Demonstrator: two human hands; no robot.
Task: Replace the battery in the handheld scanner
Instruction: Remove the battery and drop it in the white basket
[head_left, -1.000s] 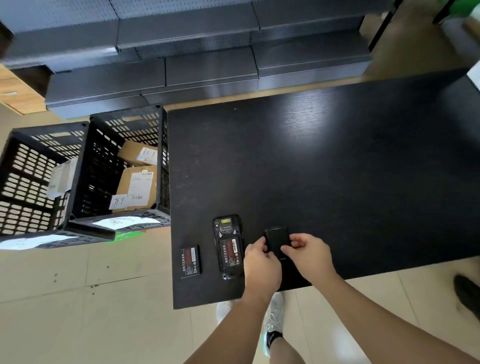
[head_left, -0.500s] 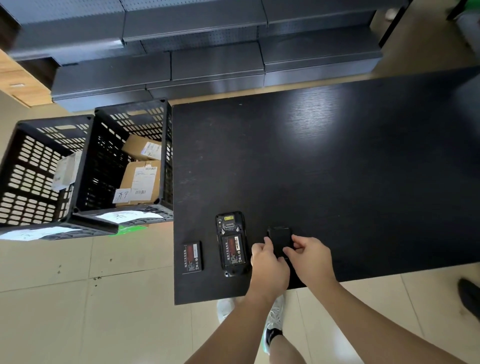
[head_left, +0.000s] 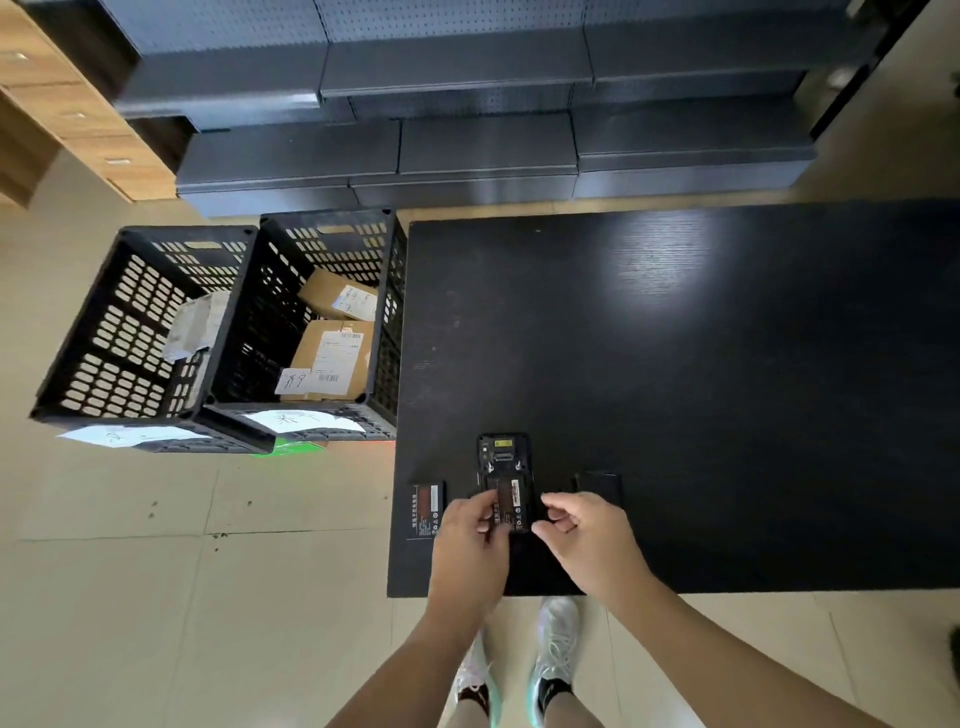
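Grey metal shelving (head_left: 467, 150) runs along the far wall, empty, above a pale tiled floor. Black worktop (head_left: 701, 374) fills the right of the room; a person stands at its near edge.

Scanner (head_left: 503, 457) lies face down near that edge, back open, within easy reach of both hands. Its back cover (head_left: 602, 486), a plain dark rectangle, sits just to the right, set aside so the bay stays clear. A battery (head_left: 511, 506) with a red-and-black label lies in the bay. A second battery (head_left: 429, 510) with a like label lies flat to the left of the scanner, apart from it. Which is the fresh one and which the spent one I cannot tell.

Left hand (head_left: 470, 545) has thumb and fingers closed on the left edge of the battery in the bay, likely to lift it out or seat it. Right hand (head_left: 587, 540) hovers at the right side, fingers curled and slightly apart, holding nothing that I can see; probably there to steady the scanner.

Writing: both battery labels carry small print, too fine to read. A yellow sticker shows at the scanner's top end, unreadable.

Two black slotted crates (head_left: 218, 332) stand on the floor left of the worktop. Cardboard parcels (head_left: 332, 353) with white shipping labels and barcodes fill the nearer one; handwritten paper slips hang on the crate fronts, marks not legible.
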